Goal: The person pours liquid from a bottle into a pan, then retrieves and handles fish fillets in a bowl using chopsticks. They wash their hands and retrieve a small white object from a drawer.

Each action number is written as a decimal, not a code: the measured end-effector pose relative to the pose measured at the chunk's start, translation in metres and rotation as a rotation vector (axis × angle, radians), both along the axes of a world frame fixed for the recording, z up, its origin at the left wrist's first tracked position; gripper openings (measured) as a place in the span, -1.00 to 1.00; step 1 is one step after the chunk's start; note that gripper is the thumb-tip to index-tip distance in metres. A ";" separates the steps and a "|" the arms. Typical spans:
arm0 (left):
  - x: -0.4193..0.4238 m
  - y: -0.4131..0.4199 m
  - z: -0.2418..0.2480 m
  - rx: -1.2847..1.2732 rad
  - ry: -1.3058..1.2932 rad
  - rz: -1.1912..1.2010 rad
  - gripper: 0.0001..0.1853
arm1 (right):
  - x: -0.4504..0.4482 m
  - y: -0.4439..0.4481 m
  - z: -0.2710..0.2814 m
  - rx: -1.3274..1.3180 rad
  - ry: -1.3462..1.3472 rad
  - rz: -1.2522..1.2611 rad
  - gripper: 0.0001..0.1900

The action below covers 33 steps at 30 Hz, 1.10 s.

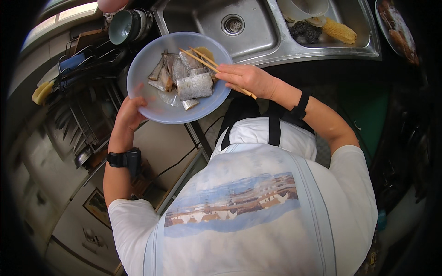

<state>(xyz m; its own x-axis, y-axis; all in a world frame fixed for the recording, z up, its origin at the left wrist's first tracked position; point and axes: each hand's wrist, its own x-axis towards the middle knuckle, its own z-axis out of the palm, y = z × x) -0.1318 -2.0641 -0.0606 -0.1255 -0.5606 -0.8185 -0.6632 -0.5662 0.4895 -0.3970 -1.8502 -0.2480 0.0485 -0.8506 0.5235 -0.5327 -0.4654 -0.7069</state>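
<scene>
My left hand (132, 112) grips the rim of a translucent bluish plastic bowl (138, 65), the thumb over the edge and the fingers behind the wall. Inside lie several silvery cut pieces of fish (195, 86), heaped towards the side nearer my right hand. A yellow slice (204, 52) rests among them at the far side. Between the fingers of my right hand (250, 78) is a pair of wooden chopsticks (203, 61). Their tips are over the fish at the upper part of the heap; whether they pinch a piece I cannot tell.
A stainless steel double sink (255, 62) lies beyond the bowl. Its right basin holds a white container (304, 8), a dark scouring pad (305, 31) and a yellow loofah (340, 31). Stacked bowls (121, 27) stand left, near a wire rack (74, 70). A plate of food (397, 27) is far right.
</scene>
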 end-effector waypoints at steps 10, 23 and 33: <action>-0.024 -0.014 0.016 0.072 -0.075 -0.056 -0.13 | -0.001 0.011 0.007 0.080 -0.114 0.021 -0.53; -0.046 -0.025 0.021 0.103 -0.150 -0.097 -0.18 | 0.003 0.016 0.009 0.111 -0.182 -0.020 -0.54; -0.059 -0.025 0.026 0.138 -0.185 -0.098 -0.15 | 0.005 0.016 0.001 0.119 -0.226 -0.023 -0.54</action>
<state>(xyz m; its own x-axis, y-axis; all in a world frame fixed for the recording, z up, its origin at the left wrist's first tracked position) -0.1908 -2.0893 -0.0344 -0.0148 -0.4341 -0.9007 -0.7893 -0.5480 0.2771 -0.3923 -1.8340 -0.2472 -0.0789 -0.9064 0.4151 -0.3643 -0.3614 -0.8583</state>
